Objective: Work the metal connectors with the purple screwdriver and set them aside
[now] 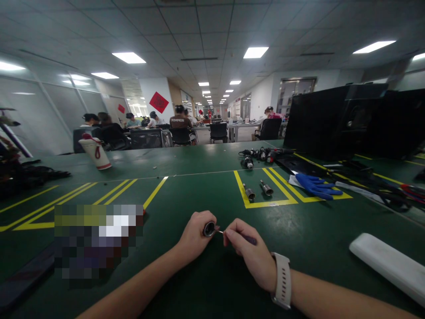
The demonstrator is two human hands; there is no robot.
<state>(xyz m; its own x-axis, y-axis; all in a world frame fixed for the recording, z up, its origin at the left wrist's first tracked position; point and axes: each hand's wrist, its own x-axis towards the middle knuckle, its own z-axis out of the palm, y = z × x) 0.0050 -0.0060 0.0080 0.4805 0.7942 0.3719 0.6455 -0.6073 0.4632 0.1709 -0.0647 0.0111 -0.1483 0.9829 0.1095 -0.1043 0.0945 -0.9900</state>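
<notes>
My left hand is closed around a short cylindrical metal part, its round open end facing me. In my right hand is a small screwdriver with a dark handle. Its thin shaft points left and the tip is at the right side of the metal part; whether they touch I cannot tell. Beyond my hands, two similar metal parts with narrow stems, one on the left and another on the right, lie inside a yellow taped outline.
Farther back lie several dark tools with cables. A blue and white glove rests to their right. Large black boxes stand at the back right, a white case at near right, and a paper cup at far left. People sit at desks beyond.
</notes>
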